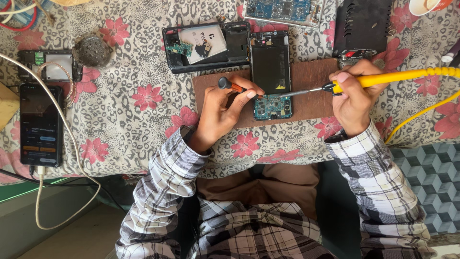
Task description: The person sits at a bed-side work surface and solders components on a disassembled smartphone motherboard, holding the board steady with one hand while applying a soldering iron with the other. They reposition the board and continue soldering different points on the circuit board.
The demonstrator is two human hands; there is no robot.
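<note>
Opened phone [271, 72] on wooden board [311, 81]; left hand [223, 112] grips screwdriver [235, 86], right hand [354, 93] grips yellow soldering iron [383, 78]

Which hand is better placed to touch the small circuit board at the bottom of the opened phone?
Probably the right hand: its yellow soldering iron points at the opened phone, with the tip near the circuit board. The left hand holds a small screwdriver at the phone's left edge.
</note>
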